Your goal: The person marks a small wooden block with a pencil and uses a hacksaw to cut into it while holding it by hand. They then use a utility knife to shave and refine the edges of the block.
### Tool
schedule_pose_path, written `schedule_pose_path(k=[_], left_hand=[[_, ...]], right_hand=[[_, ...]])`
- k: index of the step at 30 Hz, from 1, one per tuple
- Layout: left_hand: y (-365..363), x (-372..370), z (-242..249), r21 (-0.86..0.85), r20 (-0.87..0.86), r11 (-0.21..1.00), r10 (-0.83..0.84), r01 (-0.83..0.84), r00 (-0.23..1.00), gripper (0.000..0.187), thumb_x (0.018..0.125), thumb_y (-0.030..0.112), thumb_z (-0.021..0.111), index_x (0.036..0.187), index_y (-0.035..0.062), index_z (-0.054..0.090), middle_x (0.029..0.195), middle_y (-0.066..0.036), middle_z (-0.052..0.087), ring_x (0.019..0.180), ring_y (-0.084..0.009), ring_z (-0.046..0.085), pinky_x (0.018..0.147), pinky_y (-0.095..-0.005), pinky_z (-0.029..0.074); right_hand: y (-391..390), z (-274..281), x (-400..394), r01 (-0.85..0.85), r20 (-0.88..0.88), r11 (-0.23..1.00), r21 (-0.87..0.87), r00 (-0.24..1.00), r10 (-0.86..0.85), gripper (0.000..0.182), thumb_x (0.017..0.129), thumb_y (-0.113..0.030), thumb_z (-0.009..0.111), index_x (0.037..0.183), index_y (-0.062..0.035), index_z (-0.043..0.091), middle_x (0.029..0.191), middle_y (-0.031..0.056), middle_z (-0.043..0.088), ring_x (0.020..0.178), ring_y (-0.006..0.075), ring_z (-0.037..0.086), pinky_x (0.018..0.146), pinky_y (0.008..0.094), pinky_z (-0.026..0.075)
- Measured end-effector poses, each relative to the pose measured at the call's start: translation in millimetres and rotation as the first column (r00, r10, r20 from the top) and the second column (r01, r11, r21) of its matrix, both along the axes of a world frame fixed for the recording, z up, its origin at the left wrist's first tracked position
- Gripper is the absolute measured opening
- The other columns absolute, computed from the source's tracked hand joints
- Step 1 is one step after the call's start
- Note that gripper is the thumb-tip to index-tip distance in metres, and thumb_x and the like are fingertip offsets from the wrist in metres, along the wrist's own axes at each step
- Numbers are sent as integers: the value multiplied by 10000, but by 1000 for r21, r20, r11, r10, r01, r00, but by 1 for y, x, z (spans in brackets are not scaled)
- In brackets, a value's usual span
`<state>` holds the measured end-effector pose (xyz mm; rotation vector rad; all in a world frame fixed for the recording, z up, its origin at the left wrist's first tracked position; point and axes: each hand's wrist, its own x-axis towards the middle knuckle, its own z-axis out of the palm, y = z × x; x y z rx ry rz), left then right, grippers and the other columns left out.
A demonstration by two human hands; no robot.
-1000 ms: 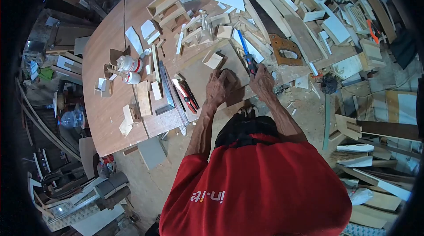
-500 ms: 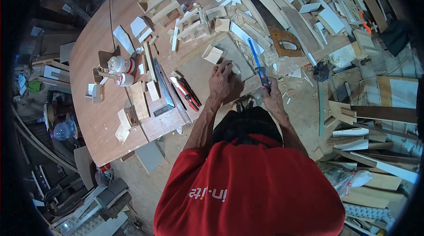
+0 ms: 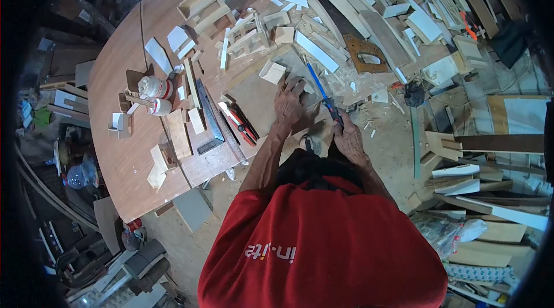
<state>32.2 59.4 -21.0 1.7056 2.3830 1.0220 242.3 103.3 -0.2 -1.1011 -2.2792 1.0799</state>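
In my right hand is the dark handle of a small saw with a blue frame, which points up and to the left over the board's edge. My left hand presses down near the front of a flat grey-brown board; its fingers are bent, and what lies under them is hidden. A small pale wooden block sits just beyond its fingertips. To the left of that hand lie a red and black cutter and a metal square.
Glue bottles stand on the left of the wooden table. Wood offcuts cover its far side, beside a large handsaw with a brown handle. More boards are stacked at the right.
My right hand and the blue saw have moved left, closer to my left hand. The saw is now more tilted to the left. My left hand has stayed nearly in place.
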Motion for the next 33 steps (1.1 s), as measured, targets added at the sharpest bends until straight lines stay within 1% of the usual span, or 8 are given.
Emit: schedule_pose_path(k=[2, 6, 12, 18, 22, 24, 29, 33], left_hand=[[-1, -3, 0, 11, 1, 1000, -13, 12, 1000, 363, 738, 138, 687, 1092, 76, 635, 1206, -83, 571, 1218, -370, 441, 1025, -414, 388], [-2, 2, 4, -21, 21, 1000, 3, -3, 1000, 369, 720, 119, 671, 1086, 79, 634, 1195, -82, 580, 1196, -360, 459, 1042, -430, 367], [-1, 8, 1, 45, 22, 997, 65, -66, 998, 347, 728, 129, 659, 1069, 67, 635, 1141, -101, 607, 1115, -328, 523, 1046, -426, 357], [-1, 10, 5, 38, -22, 996, 80, -79, 997, 346, 763, 165, 648, 1098, 80, 622, 1190, -90, 580, 1128, -352, 500, 976, -426, 417], [-22, 12, 28, -60, 102, 994, 96, -90, 990, 376, 786, 155, 619, 1156, 93, 595, 1238, -91, 547, 1106, -328, 511, 912, -418, 458], [-51, 2, 31, 0, 162, 969, 244, -248, 956, 365, 801, 138, 605, 1161, 81, 593, 1201, -121, 555, 1088, -338, 520, 908, -413, 459], [-138, -34, 33, -154, 21, 630, 772, -761, 635, 256, 790, 160, 634, 1010, 31, 611, 934, -189, 599, 885, -379, 580, 779, -463, 471], [-164, -52, 27, -331, -86, 485, 838, -809, 538, 247, 793, 223, 646, 946, 31, 635, 920, -189, 625, 877, -378, 608, 751, -463, 487]], right_hand=[[13, -5, -4, 15, 156, 988, -154, 988, 9, 418, 879, -131, 514, 1293, -100, 470, 893, 275, 621, 839, 441, 620, 728, 521, 481], [43, -15, -27, 49, 47, 996, 77, 998, -52, 323, 871, -161, 552, 1181, -71, 562, 952, 225, 652, 891, 421, 627, 776, 467, 499], [71, -10, -66, 106, 71, 994, 33, 992, -108, 257, 861, -181, 595, 1104, -103, 619, 1011, 184, 649, 939, 368, 626, 798, 451, 500], [74, -10, -79, 116, 77, 833, 541, 979, -186, 268, 849, -196, 621, 1090, -81, 599, 971, 164, 627, 924, 358, 592, 811, 464, 478], [66, -1, -81, 128, -57, 932, 340, 992, -115, 217, 839, -184, 631, 1011, -54, 608, 940, 157, 627, 901, 349, 596, 783, 467, 475], [58, 4, -82, 100, -28, 950, 295, 995, -96, 156, 837, -167, 628, 950, -59, 630, 850, 142, 650, 817, 338, 626, 730, 446, 493], [32, 4, -90, -45, -41, 989, 144, 998, 52, 128, 839, -164, 616, 814, -38, 614, 666, 141, 628, 622, 328, 624, 602, 412, 490], [12, 18, -100, -114, 107, 992, 47, 988, 109, 271, 859, -223, 604, 718, 3, 555, 615, 198, 574, 574, 365, 587, 566, 427, 452]])
